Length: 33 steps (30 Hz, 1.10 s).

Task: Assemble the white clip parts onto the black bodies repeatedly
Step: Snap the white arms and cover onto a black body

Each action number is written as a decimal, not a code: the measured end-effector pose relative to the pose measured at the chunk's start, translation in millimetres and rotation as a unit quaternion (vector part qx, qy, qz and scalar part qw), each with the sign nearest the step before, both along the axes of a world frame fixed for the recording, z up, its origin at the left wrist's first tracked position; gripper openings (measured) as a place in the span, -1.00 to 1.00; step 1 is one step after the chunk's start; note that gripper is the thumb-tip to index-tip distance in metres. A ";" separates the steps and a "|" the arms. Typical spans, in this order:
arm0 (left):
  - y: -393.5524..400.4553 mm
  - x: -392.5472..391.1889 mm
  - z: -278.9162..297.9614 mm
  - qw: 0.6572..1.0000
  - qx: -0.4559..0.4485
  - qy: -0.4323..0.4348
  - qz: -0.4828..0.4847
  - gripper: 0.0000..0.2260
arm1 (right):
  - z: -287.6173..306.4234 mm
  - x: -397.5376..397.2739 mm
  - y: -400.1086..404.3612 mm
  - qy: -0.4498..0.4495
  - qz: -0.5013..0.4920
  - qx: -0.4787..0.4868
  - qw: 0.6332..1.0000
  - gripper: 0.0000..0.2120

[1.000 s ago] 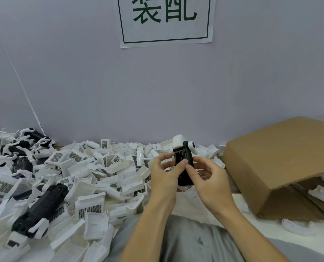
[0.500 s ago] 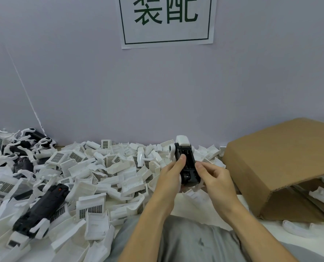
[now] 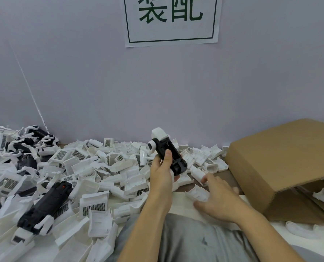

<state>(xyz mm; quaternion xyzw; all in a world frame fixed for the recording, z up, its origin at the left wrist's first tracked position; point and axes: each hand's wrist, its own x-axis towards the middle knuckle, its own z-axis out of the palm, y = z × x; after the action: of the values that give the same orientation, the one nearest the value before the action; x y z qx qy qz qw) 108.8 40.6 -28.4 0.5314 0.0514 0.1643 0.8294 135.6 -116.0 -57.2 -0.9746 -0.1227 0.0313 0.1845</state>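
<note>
while the left hand [image 3: 160,173] grips the black body [image 3: 169,156], long axis tilted far-left, the right hand [image 3: 217,198], fingers spread and holding nothing, rests nearest a white clip part [image 3: 198,192].

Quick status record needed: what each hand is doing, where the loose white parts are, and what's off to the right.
left hand: grips black body, held up and tilted, white parts at its top end
right hand: open, fingers spread over a white clip part on the table
white parts pile: left and centre, against the wall
other black body: lying in the pile, left
cardboard box: right, open side facing the person
</note>
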 end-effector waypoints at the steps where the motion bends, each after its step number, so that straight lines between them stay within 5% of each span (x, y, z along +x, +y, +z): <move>1: -0.3 0.7 -0.9 1.000 0.004 -0.003 -0.001 -0.79 | 0.1 0.4 -0.4 -0.007 0.004 0.009 1.000 -0.53; 6: -1.6 4.5 -4.7 0.999 0.037 -0.023 -0.011 -0.87 | 2.4 1.9 -5.2 -0.073 0.015 0.235 0.969 -0.58; 12: -3.5 7.1 -9.9 0.996 0.078 -0.030 -0.020 -0.84 | 8.7 1.2 -4.7 -0.122 -0.013 0.490 0.863 -0.51; 16: -9.5 5.6 -10.0 0.991 0.128 -0.031 -0.036 -0.86 | 15.7 -0.5 -0.3 -0.127 -0.018 0.593 0.795 -0.65; 19: -16.7 4.3 -12.0 0.982 0.175 -0.034 -0.057 -0.87 | 17.4 -1.8 2.1 -0.154 -0.020 0.593 0.790 -0.74; 25: -23.2 5.8 -12.8 0.984 0.145 0.015 -0.101 -0.79 | 16.4 -8.1 8.4 -0.221 -0.005 0.464 0.858 -0.61; 33: -25.8 4.3 -13.4 0.979 0.145 0.037 -0.138 -0.66 | 21.4 -10.3 16.5 -0.304 -0.053 0.410 0.858 -0.57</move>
<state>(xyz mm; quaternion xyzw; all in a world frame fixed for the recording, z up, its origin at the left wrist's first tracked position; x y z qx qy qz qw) 113.1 14.8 -41.8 0.6536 -0.0160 0.0339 0.7559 125.3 -99.5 -35.8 -0.7768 -0.1223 -0.3298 0.5223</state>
